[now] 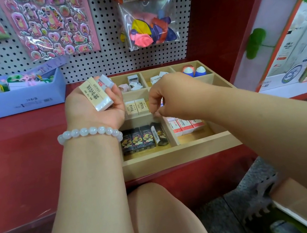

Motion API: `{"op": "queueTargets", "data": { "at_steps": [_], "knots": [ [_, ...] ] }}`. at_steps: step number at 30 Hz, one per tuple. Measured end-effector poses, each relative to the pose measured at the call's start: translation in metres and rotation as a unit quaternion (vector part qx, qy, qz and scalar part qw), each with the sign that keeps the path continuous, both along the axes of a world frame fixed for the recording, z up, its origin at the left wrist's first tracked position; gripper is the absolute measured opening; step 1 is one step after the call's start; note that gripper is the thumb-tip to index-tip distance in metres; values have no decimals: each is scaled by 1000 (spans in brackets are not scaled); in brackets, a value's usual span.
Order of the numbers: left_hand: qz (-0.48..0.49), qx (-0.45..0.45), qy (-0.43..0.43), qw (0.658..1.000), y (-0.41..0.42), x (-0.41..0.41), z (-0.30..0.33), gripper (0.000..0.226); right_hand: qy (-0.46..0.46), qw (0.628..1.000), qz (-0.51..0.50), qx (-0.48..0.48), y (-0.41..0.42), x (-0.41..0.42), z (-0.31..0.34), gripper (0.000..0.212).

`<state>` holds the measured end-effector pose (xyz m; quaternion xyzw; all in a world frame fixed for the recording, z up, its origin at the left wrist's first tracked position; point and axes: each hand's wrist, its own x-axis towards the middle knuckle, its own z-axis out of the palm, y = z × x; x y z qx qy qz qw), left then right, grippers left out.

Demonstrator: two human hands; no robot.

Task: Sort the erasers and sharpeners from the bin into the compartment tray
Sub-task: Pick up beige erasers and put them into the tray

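Blue box (13, 99) left of tray (175, 153) (balloon bag (150, 21) above).

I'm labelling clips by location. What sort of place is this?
Probably a stationery shop: packaged sticker sheets and a bag of balloons hang on a pegboard above a wooden compartment tray of erasers.

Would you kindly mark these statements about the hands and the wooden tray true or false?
1. The left hand holds a cream eraser. True.
2. The black erasers lie in the tray's far row. False: they lie in the near row of the wooden tray.
3. The right hand is over the tray. True.
4. The bead bracelet is on the right wrist. False: the left.
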<state>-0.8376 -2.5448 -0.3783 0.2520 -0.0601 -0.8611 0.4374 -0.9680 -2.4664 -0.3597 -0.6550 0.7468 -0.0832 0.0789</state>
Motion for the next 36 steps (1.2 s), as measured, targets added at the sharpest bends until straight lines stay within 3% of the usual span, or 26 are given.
{"op": "queueTargets", "data": {
  "at_steps": [5,8,13,17,19,22,26,32,36],
  "knots": [
    [-11,-9,13,1000,0,-1,0,24,-35,996,32,72,16,6,9,28],
    [-9,2,0,1000,0,-1,0,25,2,990,61,125,20,9,-1,30],
    [-19,-3,-29,999,4,-4,1,30,-38,989,66,126,23,3,-4,24],
    [-24,1,-37,999,5,-5,0,32,54,981,97,156,25,3,-3,30],
    [-27,1,-39,999,4,-5,0,32,52,981,94,164,28,3,-3,31],
    [-34,-8,-46,998,4,-7,-1,31,-91,993,38,72,24,-1,0,20],
    [-95,-38,-67,992,5,-16,-5,24,-269,954,-52,-119,4,-14,9,11],
    [-221,-100,-76,967,7,-25,-8,22,-314,942,23,-115,-9,-20,6,32],
    [-249,-97,-67,961,9,-27,-6,18,-353,922,26,-153,-11,-21,4,12]
  ]
}}
